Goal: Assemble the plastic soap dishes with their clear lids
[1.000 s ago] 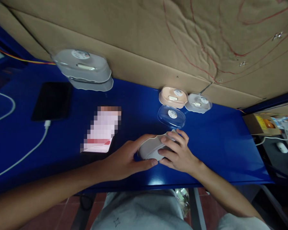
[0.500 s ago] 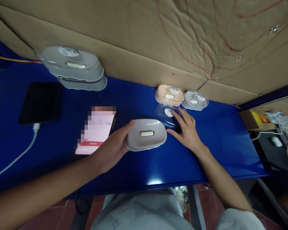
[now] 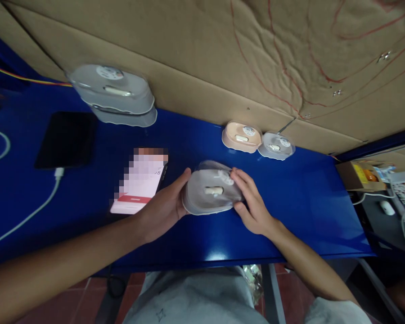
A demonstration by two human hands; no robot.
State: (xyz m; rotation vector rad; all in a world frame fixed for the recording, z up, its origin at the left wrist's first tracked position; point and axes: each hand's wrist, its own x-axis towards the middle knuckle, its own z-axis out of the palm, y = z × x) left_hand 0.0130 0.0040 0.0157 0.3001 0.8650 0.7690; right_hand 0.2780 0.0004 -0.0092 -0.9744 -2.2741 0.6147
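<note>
My left hand point(image 3: 167, 204) grips the left side of a grey oval box point(image 3: 202, 203), its thumb at the upper left rim. A pale capsule-shaped piece shows in the middle of the box. Over the box's top lies a clear lid point(image 3: 207, 165) with a round white sticker, slightly askew and rising past the back rim. My right hand point(image 3: 253, 202) has its fingers closed on the lid's right end. Behind them, a peach lidded box point(image 3: 234, 141) and a smaller-looking grey lidded box point(image 3: 276, 150) stand side by side against the cardboard.
A lit phone point(image 3: 135, 191) lies left of my hands on the blue table point(image 3: 310, 211). Further left are a black tablet point(image 3: 65, 139) with a white cable and stacked grey lidded boxes point(image 3: 121, 103). At the right stands a carton point(image 3: 354, 175), near a white mouse point(image 3: 387, 208).
My right hand has lifted the clear lid from the table and brought it left, onto the grey box. My left hand still holds the box.
</note>
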